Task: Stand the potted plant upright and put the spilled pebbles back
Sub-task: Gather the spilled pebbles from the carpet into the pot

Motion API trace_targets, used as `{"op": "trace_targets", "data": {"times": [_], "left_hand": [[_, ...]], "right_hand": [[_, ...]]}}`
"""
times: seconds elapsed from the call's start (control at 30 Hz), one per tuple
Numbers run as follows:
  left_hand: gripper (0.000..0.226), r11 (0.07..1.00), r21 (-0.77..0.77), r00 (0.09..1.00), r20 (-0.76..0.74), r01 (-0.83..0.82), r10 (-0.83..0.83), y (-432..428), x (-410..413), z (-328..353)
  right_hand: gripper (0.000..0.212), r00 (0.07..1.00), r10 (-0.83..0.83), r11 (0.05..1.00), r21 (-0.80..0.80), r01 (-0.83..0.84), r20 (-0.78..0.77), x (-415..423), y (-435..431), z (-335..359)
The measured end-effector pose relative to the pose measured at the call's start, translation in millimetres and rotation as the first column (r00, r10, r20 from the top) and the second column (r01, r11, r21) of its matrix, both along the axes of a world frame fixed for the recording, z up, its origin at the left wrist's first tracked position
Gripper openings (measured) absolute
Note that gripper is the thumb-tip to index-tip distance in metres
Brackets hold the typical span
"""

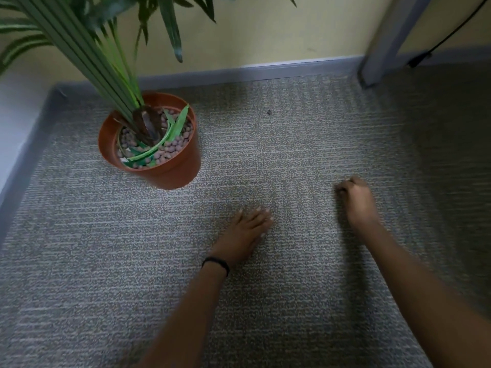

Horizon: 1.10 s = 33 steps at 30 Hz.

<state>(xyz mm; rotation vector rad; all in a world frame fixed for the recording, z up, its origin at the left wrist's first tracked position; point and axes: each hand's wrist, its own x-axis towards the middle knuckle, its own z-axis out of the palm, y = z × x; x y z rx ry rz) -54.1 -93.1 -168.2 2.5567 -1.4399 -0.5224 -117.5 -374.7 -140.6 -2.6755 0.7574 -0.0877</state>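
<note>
The orange plastic pot (172, 171) stands upright on the grey carpet at the left, with the green palm-like plant (87, 51) rising out of it. Brown pebbles (174, 150) fill the pot around the stems. One small dark pebble (269, 112) lies alone on the carpet to the right of the pot. My left hand (245, 232) rests flat on the carpet with straight fingers, right of and nearer than the pot. My right hand (356, 197) is further right, fingers curled under into a fist; whether it holds anything is hidden.
A yellow wall with a grey skirting board (265, 71) runs along the back. A white wall (16, 120) borders the left. A grey table leg (385, 41) stands at the back right, with a black cable (446, 38) beside it. Grey carpet (292, 155) stretches between pot and leg.
</note>
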Motion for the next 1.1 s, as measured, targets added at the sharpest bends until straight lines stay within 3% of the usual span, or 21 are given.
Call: {"op": "trace_targets", "data": {"times": [0.1,0.27,0.4,0.53,0.67,0.87,1.03,1.1], "left_hand": [[0.047,0.995,-0.063,0.997,-0.022,-0.079,0.078,-11.5,6.2,-4.5],[0.046,0.975,-0.157,0.988,-0.02,-0.154,0.153,-27.5,25.7,-10.2],[0.049,0.966,-0.204,0.984,0.057,-0.156,0.171,-24.8,29.6,-18.1],[0.052,0.965,-0.199,0.981,0.059,-0.172,0.187,-23.2,31.2,-18.4],[0.052,0.966,-0.173,0.976,0.065,-0.193,0.207,-24.9,30.9,-21.8],[0.053,0.961,-0.188,0.976,0.038,-0.204,0.215,-25.8,32.2,-14.8],[0.053,0.959,-0.188,0.976,0.009,-0.212,0.218,-25.2,32.7,-16.5],[0.052,0.959,-0.19,0.976,0.001,-0.212,0.216,-25.1,33.1,-17.1]], "right_hand": [[0.019,0.996,-0.052,0.996,0.077,0.046,0.073,10.1,-0.9,5.4],[0.013,0.993,-0.009,0.98,0.199,-0.015,0.115,46.2,11.6,7.3],[0.016,0.987,0.032,0.98,0.189,-0.062,0.159,93.2,24.3,8.2],[0.015,0.963,0.106,0.956,0.241,-0.167,0.248,143.8,30.2,11.6],[0.011,0.942,0.208,0.945,0.196,-0.264,0.265,189.2,31.5,9.8],[0.014,0.928,0.242,0.941,0.166,-0.296,0.284,245.4,23.7,13.3],[0.017,0.926,0.374,0.915,0.145,-0.378,0.056,278.9,19.3,9.5],[0.019,0.943,0.332,0.939,0.104,-0.328,-0.021,284.4,23.7,6.1]]}}
